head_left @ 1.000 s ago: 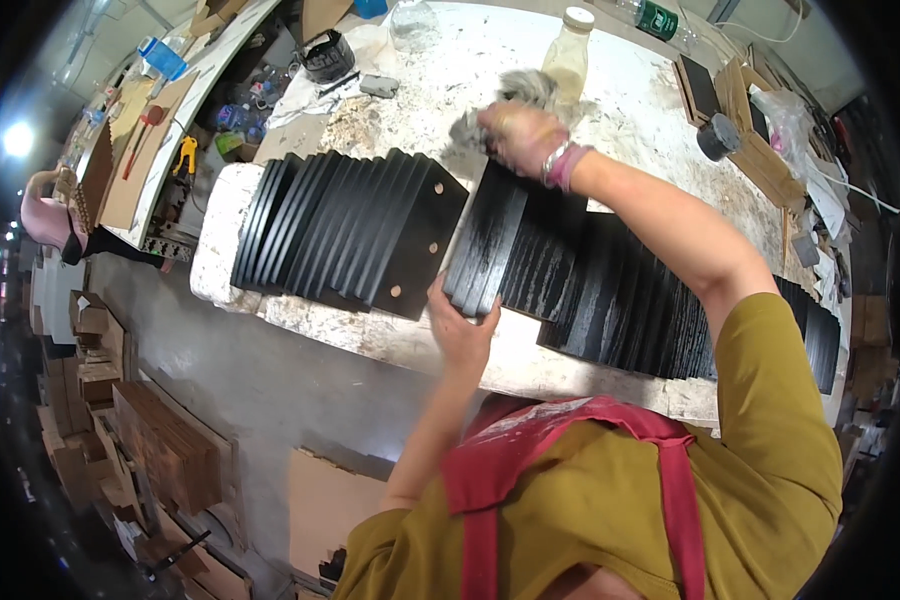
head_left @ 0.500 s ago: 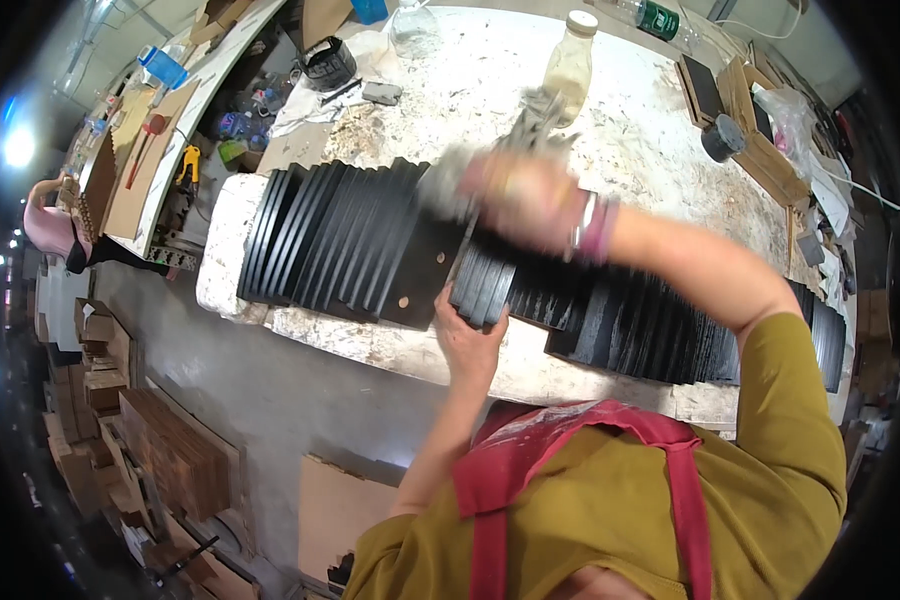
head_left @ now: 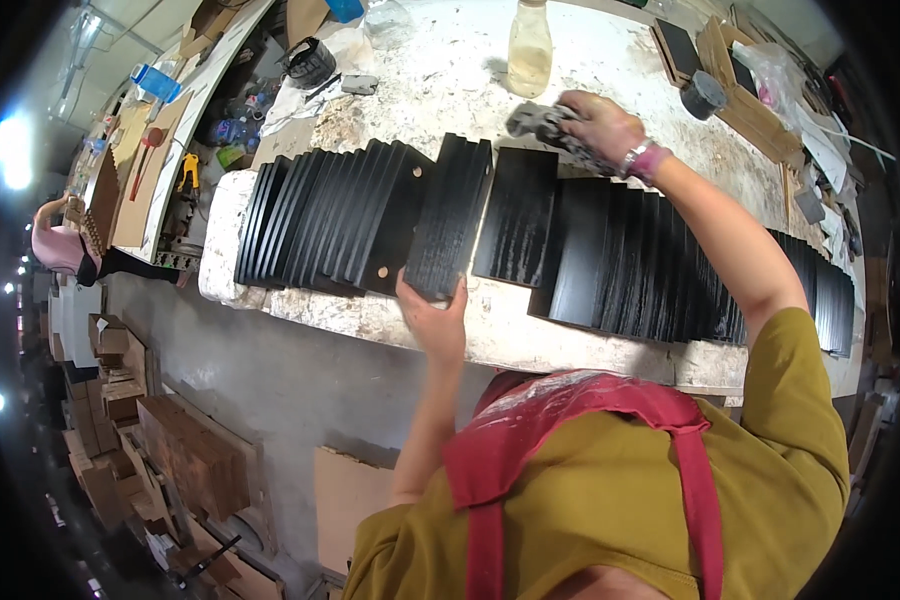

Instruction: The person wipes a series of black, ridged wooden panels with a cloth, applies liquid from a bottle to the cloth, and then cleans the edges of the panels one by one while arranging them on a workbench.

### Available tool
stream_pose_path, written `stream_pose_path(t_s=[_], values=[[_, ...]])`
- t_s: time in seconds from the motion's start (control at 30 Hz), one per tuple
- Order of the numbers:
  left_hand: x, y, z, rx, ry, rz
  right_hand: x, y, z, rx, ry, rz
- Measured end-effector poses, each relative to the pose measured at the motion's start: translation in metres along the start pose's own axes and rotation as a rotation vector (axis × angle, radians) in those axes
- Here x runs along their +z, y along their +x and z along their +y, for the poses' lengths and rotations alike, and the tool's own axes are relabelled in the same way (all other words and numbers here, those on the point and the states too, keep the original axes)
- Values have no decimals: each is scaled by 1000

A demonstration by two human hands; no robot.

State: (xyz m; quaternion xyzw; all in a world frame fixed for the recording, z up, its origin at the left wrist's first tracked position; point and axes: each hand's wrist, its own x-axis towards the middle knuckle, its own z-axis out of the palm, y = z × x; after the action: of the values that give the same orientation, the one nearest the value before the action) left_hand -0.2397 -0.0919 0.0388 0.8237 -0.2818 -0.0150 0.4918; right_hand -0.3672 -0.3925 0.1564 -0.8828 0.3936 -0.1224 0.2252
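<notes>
middle boards (head_left: 450, 215) between left board row (head_left: 320, 215) and right board row (head_left: 635, 260) | bottle (head_left: 529, 58) behind, on table (head_left: 425, 85)

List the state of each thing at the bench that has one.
Left hand, gripping black boards
Right hand, closed on rag
Rag, crumpled
Black boards, clasped at near end
Left board row, overlapping
Right board row, overlapping
Bottle, upright, part-filled
Cardboard box, open
White tabletop, stained
</notes>
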Motion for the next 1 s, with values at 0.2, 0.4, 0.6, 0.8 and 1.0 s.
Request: stream_pose_path(t_s=[0.2, 0.4, 0.6, 0.8, 1.0], values=[[-23, -29, 18, 343, 97, 114, -13, -55, 108, 130, 593, 118], [-24, -25, 65, 665, 480, -292, -43, -118, 111, 222, 1002, 84], [-15, -10, 83, 724, 431, -308, -35, -128, 132, 178, 962, 65], [25, 0, 85, 593, 503, -480, -42, -120, 115, 191, 818, -51], [7, 22, 82, 583, 552, -630, -38, -130, 125, 201, 870, 5]])
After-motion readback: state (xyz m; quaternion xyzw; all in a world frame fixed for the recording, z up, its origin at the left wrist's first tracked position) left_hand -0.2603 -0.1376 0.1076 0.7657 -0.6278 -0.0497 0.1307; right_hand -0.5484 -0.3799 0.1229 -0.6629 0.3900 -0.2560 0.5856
